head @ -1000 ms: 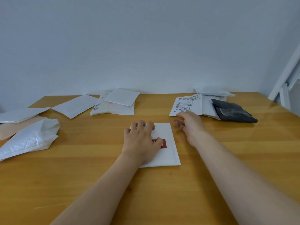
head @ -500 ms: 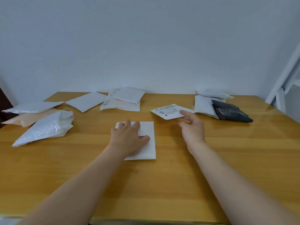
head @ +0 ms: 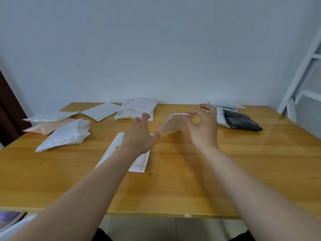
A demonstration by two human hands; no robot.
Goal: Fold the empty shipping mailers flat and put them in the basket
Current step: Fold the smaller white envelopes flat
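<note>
My right hand (head: 203, 126) pinches the far edge of a white mailer (head: 173, 124) and holds it tilted in the air above the wooden table (head: 191, 171). My left hand (head: 139, 136) hovers with straight fingers at the mailer's lower left end, above a flat white mailer with a red mark (head: 137, 164) that lies on the table. Whether the left hand touches the lifted mailer is unclear. No basket is in view.
Several more mailers lie around: a crumpled white one (head: 66, 134) and a pink one (head: 46, 126) at left, white ones at the back (head: 102, 111) (head: 141, 106), a black one (head: 241, 120) on white ones at right. A white ladder frame (head: 302, 80) stands at right.
My right hand has lifted the labelled white mailer off the table and brought it toward the middle. My left hand has risen off the flat mailer toward it.
</note>
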